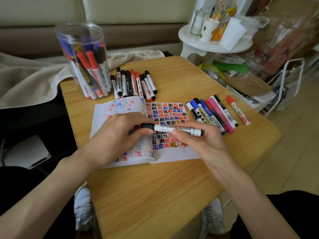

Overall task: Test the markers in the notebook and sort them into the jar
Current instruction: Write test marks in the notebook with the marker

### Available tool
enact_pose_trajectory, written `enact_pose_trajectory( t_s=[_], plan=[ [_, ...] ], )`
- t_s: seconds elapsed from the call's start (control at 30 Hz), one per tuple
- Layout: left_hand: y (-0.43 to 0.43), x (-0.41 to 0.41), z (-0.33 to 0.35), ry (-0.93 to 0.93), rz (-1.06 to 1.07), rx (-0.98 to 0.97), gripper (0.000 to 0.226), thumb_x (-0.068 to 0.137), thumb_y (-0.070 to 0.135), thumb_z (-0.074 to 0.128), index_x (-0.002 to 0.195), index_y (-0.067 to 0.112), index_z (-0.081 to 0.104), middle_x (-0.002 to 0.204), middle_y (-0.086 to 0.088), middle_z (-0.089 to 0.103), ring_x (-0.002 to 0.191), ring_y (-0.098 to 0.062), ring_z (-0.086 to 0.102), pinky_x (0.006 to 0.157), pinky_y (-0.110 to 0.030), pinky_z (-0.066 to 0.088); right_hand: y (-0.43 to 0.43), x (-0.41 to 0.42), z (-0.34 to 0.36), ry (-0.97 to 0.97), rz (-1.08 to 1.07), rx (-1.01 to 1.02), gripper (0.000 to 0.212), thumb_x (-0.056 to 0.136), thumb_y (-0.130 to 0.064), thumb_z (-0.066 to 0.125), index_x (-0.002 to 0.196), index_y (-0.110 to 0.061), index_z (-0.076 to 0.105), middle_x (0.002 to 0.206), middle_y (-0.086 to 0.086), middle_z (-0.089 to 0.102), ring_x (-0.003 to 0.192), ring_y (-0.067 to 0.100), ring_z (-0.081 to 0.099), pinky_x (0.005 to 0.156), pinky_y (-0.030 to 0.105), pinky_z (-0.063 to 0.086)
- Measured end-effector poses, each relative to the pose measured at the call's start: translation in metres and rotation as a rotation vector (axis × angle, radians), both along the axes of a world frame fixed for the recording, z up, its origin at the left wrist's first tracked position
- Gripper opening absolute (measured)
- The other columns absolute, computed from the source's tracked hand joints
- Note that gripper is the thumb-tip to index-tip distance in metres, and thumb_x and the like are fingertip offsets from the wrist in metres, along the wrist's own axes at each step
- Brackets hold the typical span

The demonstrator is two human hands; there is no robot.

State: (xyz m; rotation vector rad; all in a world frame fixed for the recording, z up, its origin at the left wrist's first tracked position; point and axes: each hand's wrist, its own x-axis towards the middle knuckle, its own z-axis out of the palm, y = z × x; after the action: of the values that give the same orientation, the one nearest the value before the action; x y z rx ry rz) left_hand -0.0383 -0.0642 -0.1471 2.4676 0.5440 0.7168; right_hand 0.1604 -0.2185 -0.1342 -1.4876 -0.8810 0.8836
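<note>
Partly hidden notebook (169, 111) under hands; left hand (119, 133) pinches marker (174, 129) cap; right hand (202, 144) grips barrel; tip unseen

Over an open notebook (174, 152) on the wooden table (155, 195), both hands hold one whiteboard marker (176, 129) level — the left hand (119, 133) pinches its black cap (147, 126), the right hand (198, 140) grips the white barrel. The right page carries rows of coloured marks. A clear jar (82, 61) stands at the table's far left with markers inside — loose markers (134, 83) lie just beside it, and another row (212, 112) lies right of the notebook.
</note>
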Motion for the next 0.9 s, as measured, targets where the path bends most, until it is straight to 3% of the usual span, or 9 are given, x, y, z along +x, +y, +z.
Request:
enact_pose_trajectory(
  t_s=[0.1,0.27,0.5,0.63,0.73,0.9],
  plan=[
    [-0.001,0.000,-0.002,0.011,0.000,0.039,0.024,0.098,0.039,0.061,0.116,0.029,0.072,0.107,0.019,0.071,0.094,0.000,0.064,0.080,-0.033,0.053,0.001,0.004,-0.001,-0.186,0.029,0.013,0.030,0.082,-0.014,0.084,0.111,-0.011,0.079,0.089,0.001,0.080,0.074,0.013,0.075,0.070,0.022,0.060],
    [-0.003,0.003,-0.004,0.010,-0.002,0.124,0.017,0.102,0.028,0.061,0.114,0.022,0.072,0.100,0.011,0.070,0.088,-0.012,0.066,0.074,-0.040,0.054,0.005,0.003,-0.007,-0.226,0.006,0.060,0.031,0.081,-0.019,0.083,0.111,-0.012,0.079,0.092,-0.001,0.081,0.076,0.016,0.077,0.068,0.022,0.060],
    [-0.005,0.006,-0.002,-0.022,0.020,0.100,0.015,0.097,0.018,0.066,0.108,0.016,0.075,0.096,0.011,0.071,0.086,-0.008,0.060,0.074,-0.021,0.044,0.007,0.002,-0.015,-0.210,0.002,0.109,0.026,0.082,-0.014,0.083,0.108,-0.017,0.078,0.085,0.002,0.080,0.067,0.014,0.073,0.066,0.021,0.059],
    [-0.007,0.008,-0.003,-0.029,0.038,0.089,0.012,0.095,0.013,0.068,0.105,0.014,0.076,0.094,0.009,0.072,0.085,-0.007,0.060,0.074,-0.019,0.044,0.009,0.004,-0.018,-0.226,0.001,0.119,0.028,0.083,-0.012,0.083,0.111,-0.011,0.078,0.086,0.003,0.080,0.067,0.016,0.073,0.066,0.022,0.060],
    [-0.004,0.007,-0.005,-0.019,0.047,0.085,0.012,0.096,0.015,0.068,0.105,0.016,0.076,0.095,0.009,0.072,0.086,-0.007,0.061,0.075,-0.024,0.046,0.010,0.006,-0.020,-0.216,0.005,0.116,0.030,0.084,-0.013,0.083,0.113,-0.007,0.078,0.087,0.004,0.080,0.069,0.016,0.074,0.069,0.025,0.061],
    [-0.007,0.007,0.004,-0.074,0.003,-0.020,0.026,0.098,0.032,0.060,0.120,0.024,0.072,0.106,0.017,0.071,0.096,-0.001,0.065,0.080,-0.015,0.047,0.011,0.014,-0.015,-0.205,0.068,0.093,0.031,0.084,-0.020,0.082,0.114,-0.014,0.078,0.100,-0.002,0.081,0.091,0.016,0.078,0.081,0.031,0.063]
  ],
)
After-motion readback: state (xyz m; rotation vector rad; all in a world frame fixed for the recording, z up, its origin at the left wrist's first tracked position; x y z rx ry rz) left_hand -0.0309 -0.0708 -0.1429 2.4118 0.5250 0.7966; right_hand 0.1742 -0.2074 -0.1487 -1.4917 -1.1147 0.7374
